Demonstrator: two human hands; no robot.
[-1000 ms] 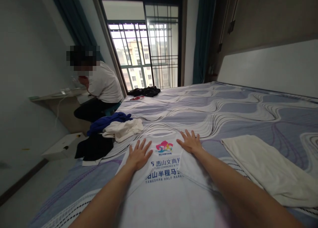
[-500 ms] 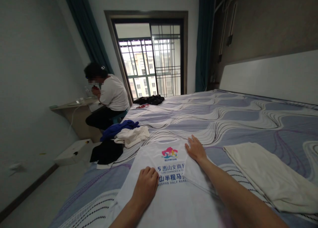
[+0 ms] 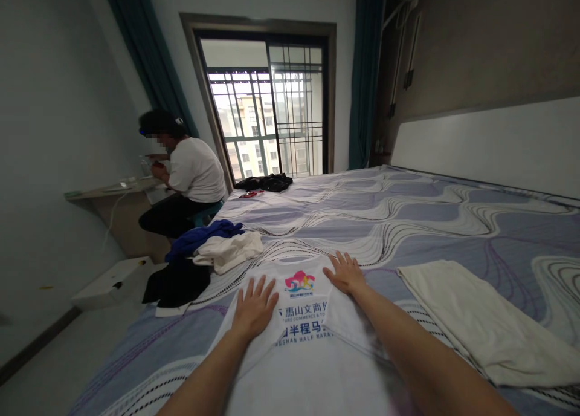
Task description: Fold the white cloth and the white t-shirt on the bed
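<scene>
We press our left hand [image 3: 254, 308] and right hand [image 3: 346, 273], fingers spread flat, on the white printed T-shirt [image 3: 299, 343], holding nothing.

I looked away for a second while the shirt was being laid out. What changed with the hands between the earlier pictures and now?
The left hand slid back up the white shirt from beside the lettering toward the collar, and its fingers went from curled to spread flat. The right hand stayed pressed flat near the shirt's other shoulder. Neither hand grips anything. The cream cloth and the pile of clothes lie as before.
</scene>
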